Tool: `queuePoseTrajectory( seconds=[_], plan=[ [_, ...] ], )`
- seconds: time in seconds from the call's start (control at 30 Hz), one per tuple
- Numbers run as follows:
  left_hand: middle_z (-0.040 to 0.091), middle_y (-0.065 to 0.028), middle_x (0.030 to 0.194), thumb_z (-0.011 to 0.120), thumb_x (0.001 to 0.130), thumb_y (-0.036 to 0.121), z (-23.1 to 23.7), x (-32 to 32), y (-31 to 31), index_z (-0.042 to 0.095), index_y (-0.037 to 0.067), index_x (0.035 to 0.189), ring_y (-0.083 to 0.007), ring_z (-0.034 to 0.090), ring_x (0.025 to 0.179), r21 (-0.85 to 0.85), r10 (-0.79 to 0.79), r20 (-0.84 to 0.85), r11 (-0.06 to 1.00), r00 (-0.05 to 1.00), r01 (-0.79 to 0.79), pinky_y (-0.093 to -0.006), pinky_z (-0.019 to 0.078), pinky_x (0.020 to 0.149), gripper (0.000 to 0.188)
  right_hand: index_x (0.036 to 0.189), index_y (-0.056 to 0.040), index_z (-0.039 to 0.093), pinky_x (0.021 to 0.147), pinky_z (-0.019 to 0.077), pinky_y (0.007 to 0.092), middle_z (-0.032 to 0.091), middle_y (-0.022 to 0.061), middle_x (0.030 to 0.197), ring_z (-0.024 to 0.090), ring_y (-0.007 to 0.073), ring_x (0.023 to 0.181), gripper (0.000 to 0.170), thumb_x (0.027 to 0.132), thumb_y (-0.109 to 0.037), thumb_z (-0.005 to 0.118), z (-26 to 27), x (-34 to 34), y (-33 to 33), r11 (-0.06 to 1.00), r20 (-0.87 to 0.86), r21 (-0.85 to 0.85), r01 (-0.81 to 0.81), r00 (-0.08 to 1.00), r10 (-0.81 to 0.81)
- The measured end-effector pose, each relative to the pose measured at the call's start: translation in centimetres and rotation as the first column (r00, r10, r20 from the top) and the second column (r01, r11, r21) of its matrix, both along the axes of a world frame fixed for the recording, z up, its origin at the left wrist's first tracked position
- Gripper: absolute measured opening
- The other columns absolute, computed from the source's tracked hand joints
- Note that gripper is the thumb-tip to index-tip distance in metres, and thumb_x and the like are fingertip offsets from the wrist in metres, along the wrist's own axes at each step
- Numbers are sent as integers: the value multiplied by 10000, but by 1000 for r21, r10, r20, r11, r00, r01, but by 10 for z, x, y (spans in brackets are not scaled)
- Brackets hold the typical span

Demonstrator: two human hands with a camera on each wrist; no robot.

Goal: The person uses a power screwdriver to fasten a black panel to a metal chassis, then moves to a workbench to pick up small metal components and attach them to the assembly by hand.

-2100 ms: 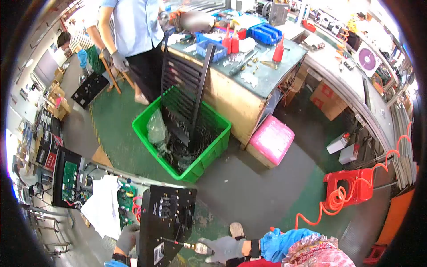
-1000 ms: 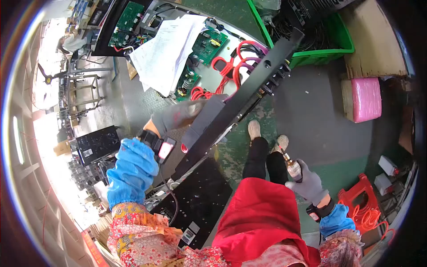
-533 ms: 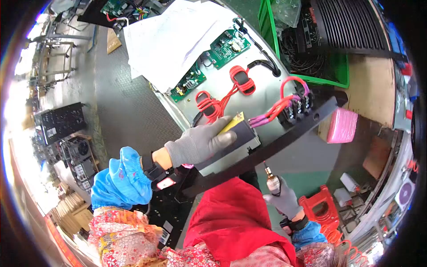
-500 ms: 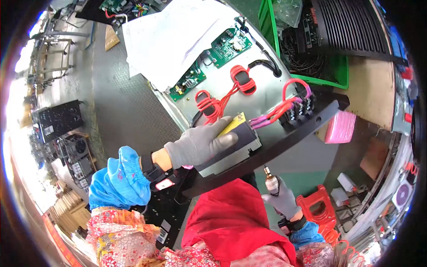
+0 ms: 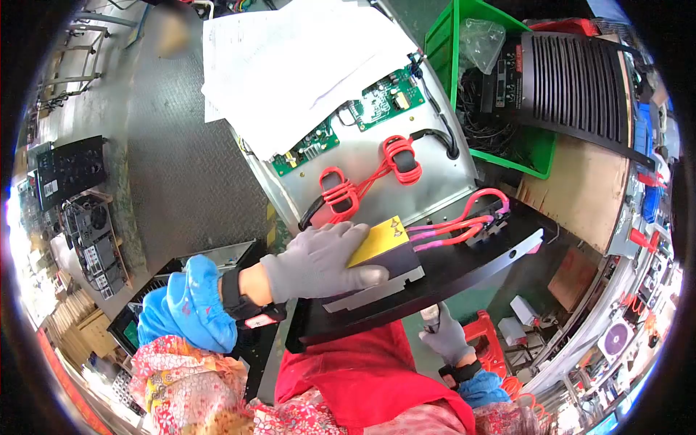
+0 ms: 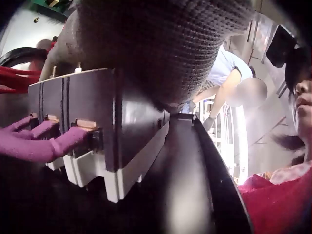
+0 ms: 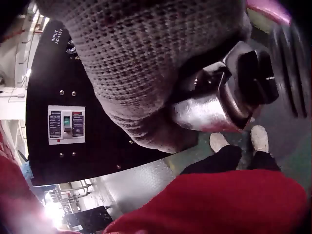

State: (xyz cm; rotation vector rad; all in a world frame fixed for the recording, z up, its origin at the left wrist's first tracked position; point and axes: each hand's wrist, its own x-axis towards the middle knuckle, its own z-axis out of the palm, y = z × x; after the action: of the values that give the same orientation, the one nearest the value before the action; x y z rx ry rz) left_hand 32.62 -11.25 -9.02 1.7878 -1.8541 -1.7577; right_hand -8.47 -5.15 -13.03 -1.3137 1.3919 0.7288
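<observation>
My gloved left hand (image 5: 319,262) grips a circuit breaker (image 5: 402,267) with a yellow label, fingers over its far side and thumb along the near one. The breaker sits on the inner face of a tilted black panel (image 5: 464,264); its front, with a green switch marking, shows through the panel in the right wrist view. Purple-sleeved red wires (image 5: 464,228) run from its copper terminals to a terminal block. Below the panel's lower edge, my gloved right hand (image 5: 448,339) holds a metal-bodied power screwdriver (image 7: 209,112). Its tip is hidden in the head view.
Beyond the panel lies an open metal chassis (image 5: 428,181) with green circuit boards (image 5: 391,101), wire-wound cores and paper sheets (image 5: 283,65). A green crate (image 5: 533,156) with cables and a slatted black unit stands back right. A red stool (image 5: 487,337) is at right.
The panel, seen edge-on a second ago, has tipped so its inner face shows. My left hand has gone from the panel's far side onto the breaker. The right hand has moved left, closer under the panel.
</observation>
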Motion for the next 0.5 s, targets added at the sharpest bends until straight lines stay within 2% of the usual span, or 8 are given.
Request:
queuePoseTrajectory(
  seconds=[0.1, 0.13, 0.2, 0.23, 0.3, 0.37, 0.43, 0.5],
  plan=[
    [599, -244, 1179, 535, 918, 663, 20, 5, 5, 509, 28, 1349, -422, 604, 1085, -321, 132, -39, 937, 990, -138, -477, 498, 924, 769, 1501, -81, 295, 867, 521, 515, 678, 273, 1109, 651, 468, 1030, 902, 758, -377, 712, 13, -26, 3, 1000, -63, 11, 1, 998, -1],
    [591, -238, 1200, 617, 905, 586, 35, 1, 2, 545, 15, 1308, -419, 603, 1082, -417, 165, -40, 894, 986, -166, -484, 495, 930, 703, 1500, -79, 292, 875, 518, 515, 675, 277, 1114, 649, 470, 1037, 903, 758, -383, 708, 15, -39, 3, 1000, -87, 18, 18, 996, -16],
    [587, -204, 1215, 637, 879, 578, 61, -15, -2, 549, 6, 1298, -419, 585, 1103, -573, 121, 77, 818, 990, -56, -502, 481, 937, 715, 1493, -78, 300, 887, 512, 519, 671, 282, 1125, 645, 472, 1050, 892, 760, -392, 699, 15, -78, 16, 998, -59, 44, 51, 997, -49],
    [586, -187, 1223, 647, 866, 574, 70, -26, -11, 551, 1, 1294, -418, 575, 1114, -668, 91, 121, 744, 988, 14, -511, 475, 940, 721, 1490, -78, 303, 893, 508, 521, 668, 284, 1131, 643, 473, 1056, 887, 761, -396, 695, 13, -93, 21, 995, -49, 24, 93, 995, -91],
    [570, -199, 1235, 640, 877, 550, 101, -60, -33, 548, 0, 1292, -417, 563, 1124, -782, -45, 226, 587, 973, 209, -525, 464, 924, 696, 1447, -71, 351, 901, 504, 523, 664, 284, 1146, 640, 471, 1067, 840, 760, -407, 699, 22, -120, 17, 991, -146, 96, 96, 986, -81],
    [555, -209, 1259, 633, 883, 531, 101, -101, -31, 540, -4, 1302, -409, 558, 1139, -763, 9, 262, 615, 965, 201, -528, 460, 911, 686, 1401, -64, 391, 906, 502, 521, 664, 280, 1153, 639, 467, 1075, 795, 760, -415, 702, 31, -157, 31, 985, -183, 133, 106, 980, -81],
    [543, -224, 1272, 649, 877, 434, 105, -142, -33, 495, -11, 1338, -416, 548, 1154, -738, 33, 392, 609, 919, 292, -524, 453, 926, 659, 1354, -57, 422, 909, 503, 515, 668, 274, 1150, 640, 460, 1082, 752, 762, -423, 705, 29, -210, 47, 991, -162, 114, 77, 985, -58],
    [534, -237, 1286, 661, 867, 368, 92, -181, -33, 469, -19, 1358, -420, 539, 1173, -698, 113, 513, 632, 851, 337, -523, 452, 935, 654, 1324, -56, 461, 924, 489, 496, 663, 253, 1167, 636, 444, 1092, 728, 751, -425, 718, 24, -273, 61, 986, -167, 52, 161, 974, -151]
  ],
)
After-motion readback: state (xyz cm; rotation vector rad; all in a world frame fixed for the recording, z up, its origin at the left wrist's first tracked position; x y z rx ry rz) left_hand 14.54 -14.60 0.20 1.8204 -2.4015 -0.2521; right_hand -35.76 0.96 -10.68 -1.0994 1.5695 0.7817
